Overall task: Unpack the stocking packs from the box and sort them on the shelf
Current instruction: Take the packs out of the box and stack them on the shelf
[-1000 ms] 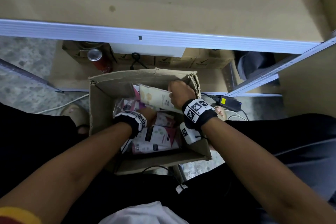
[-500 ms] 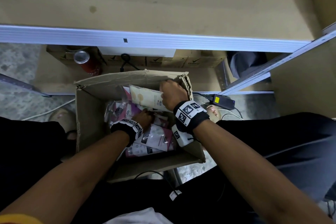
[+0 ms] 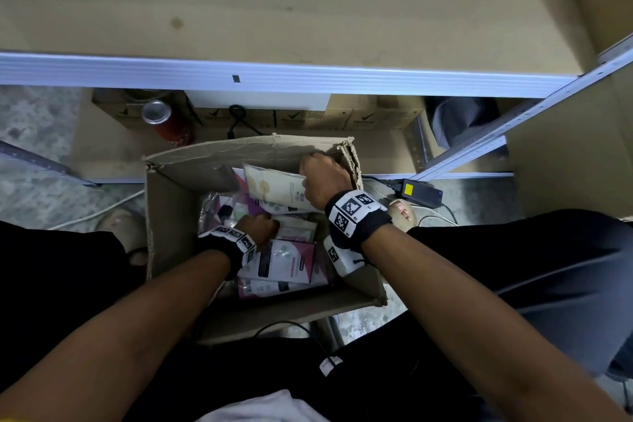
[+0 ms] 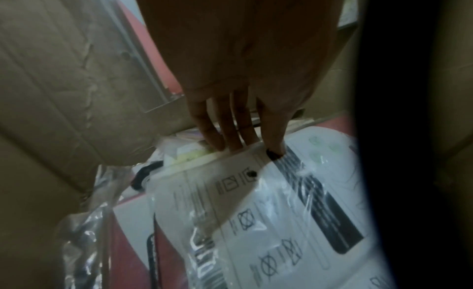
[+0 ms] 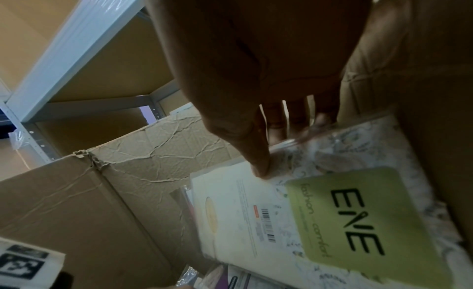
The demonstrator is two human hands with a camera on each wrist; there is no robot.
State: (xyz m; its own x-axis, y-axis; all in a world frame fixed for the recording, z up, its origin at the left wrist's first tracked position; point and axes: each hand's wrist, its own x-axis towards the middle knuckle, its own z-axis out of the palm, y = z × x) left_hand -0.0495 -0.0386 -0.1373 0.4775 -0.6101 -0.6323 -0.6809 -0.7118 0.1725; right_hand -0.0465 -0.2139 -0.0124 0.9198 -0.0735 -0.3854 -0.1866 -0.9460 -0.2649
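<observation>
Inside the box [image 3: 178, 212], our left hand [image 3: 258, 226] pinched a white pack [image 4: 268, 202] at its top edge. Just right and above, our right hand [image 3: 323, 178] gripped two cream packs [image 5: 281, 222] together, thumb pressing their front.

both hands [image 3: 322, 178] down, gripping

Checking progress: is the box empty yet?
No. The box holds several packs; both hands are inside.
</observation>
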